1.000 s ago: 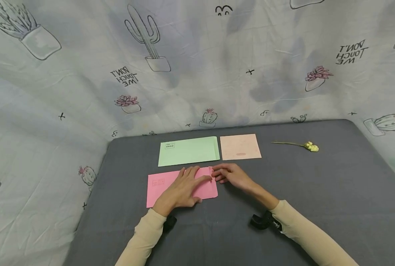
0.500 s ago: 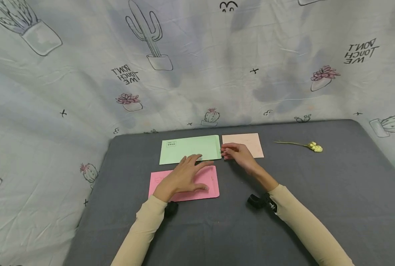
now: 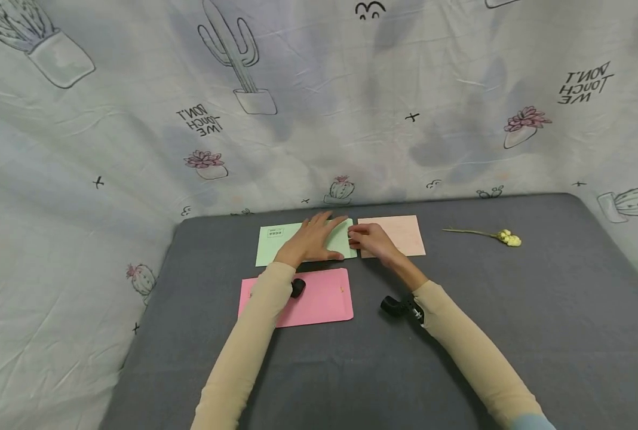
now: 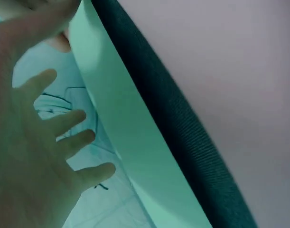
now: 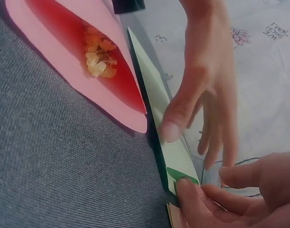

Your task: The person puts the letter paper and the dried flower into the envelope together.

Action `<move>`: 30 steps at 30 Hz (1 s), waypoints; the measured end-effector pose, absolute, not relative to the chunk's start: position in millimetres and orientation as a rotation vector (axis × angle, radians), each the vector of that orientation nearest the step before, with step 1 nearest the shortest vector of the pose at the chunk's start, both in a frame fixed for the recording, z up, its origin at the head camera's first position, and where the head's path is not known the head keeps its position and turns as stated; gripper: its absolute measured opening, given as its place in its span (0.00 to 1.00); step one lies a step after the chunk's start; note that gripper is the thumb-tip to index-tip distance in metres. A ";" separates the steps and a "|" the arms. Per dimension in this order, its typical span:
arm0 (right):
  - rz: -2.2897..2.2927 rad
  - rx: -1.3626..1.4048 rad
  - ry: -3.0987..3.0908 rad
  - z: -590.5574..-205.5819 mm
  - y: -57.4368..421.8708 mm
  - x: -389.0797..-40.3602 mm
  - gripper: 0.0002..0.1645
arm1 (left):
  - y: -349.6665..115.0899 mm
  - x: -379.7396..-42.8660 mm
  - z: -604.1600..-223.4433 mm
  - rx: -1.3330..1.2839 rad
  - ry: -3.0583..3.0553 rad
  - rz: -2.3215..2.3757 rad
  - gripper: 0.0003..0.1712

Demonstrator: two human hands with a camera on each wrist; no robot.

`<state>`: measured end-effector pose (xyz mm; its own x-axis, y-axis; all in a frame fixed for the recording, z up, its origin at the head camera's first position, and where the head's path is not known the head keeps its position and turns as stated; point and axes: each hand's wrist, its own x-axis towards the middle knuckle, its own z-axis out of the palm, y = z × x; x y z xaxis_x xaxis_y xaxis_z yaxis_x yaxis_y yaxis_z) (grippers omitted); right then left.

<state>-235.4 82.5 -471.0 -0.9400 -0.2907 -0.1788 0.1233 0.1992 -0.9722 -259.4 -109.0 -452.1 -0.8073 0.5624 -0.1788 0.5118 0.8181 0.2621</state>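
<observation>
A pale green envelope [image 3: 267, 251] lies at the back of the table, a small printed box at its left end. Over its right half the left hand [image 3: 310, 239] is spread, thumb by the near edge. In the left wrist view those fingers [image 4: 78, 140] are straight and apart. At the envelope's right end the right hand [image 3: 374, 240] has curled fingers, pinching the flap [image 5: 172, 183]; the darker green inside shows there. Nearer the person lies a pink envelope [image 3: 324, 298], partly under the left forearm. Its mouth gapes, showing a yellow flower [image 5: 99, 61] inside.
A peach envelope [image 3: 405, 233] lies right of the green one, partly behind the right hand. Farther right is a yellow flower on a stem [image 3: 504, 237]. The grey table [image 3: 491, 310] ends at a hanging cactus-print cloth [image 3: 324, 137].
The right hand has gone from the pink envelope's end to the green envelope's end. The left hand has lifted off the pink envelope and moved back over the green one.
</observation>
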 end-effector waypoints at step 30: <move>-1.798 -0.246 2.171 -472.4 91.8 -211.4 0.22 | -100.7 -246.7 -450.6 0.875 2.778 0.168 0.46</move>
